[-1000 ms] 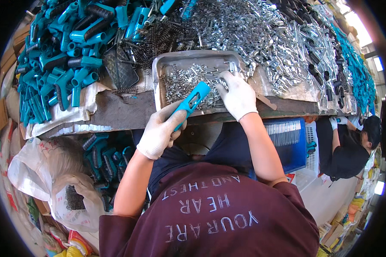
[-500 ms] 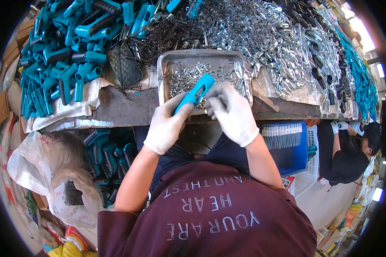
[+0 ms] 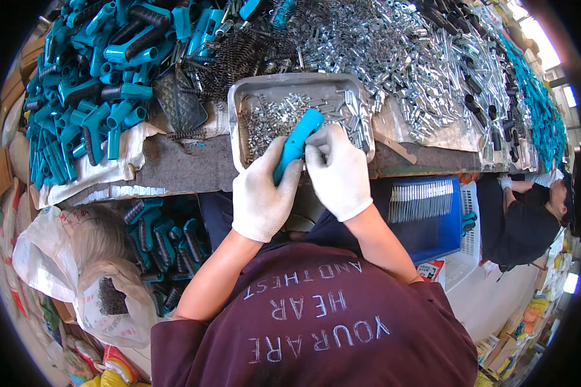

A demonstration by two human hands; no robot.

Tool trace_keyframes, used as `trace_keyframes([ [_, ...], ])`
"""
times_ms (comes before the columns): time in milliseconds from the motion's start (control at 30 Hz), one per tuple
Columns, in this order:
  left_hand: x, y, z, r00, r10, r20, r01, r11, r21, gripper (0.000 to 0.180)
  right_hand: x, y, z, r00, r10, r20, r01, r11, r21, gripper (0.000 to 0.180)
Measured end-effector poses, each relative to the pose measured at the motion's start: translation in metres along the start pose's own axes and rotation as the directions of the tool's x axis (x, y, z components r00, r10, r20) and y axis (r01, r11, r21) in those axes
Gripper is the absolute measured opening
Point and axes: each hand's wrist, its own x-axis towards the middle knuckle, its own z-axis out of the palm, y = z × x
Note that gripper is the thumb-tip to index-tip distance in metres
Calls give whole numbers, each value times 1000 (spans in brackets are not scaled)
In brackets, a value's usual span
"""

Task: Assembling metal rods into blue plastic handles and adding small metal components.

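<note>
Teal handle [image 3: 297, 140] | long axis slants up-right toward tray [image 3: 239, 103] | both hands clasp it: left [image 3: 265, 193], right [image 3: 337, 171]

Single head-worn fisheye view, looking steeply down over the wearer's chest at the table [image 3: 174, 168], close in. Table edge runs across the upper half; far parts piles bend along the top rim. Floor bags at lower left, another worker at right rim.
</note>
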Motion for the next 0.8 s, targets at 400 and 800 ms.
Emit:
trace_keyframes([
  [400, 8, -6, 0, 987, 159, 23, -159, 987, 7, 37, 12, -16, -30, 806, 463, 368, -591, 661, 462, 11],
  [800, 17, 16, -37, 701, -280, 655, 659, 605, -447, 35, -10, 6, -32, 831, 487, 269, -556, 707, 437, 16],
])
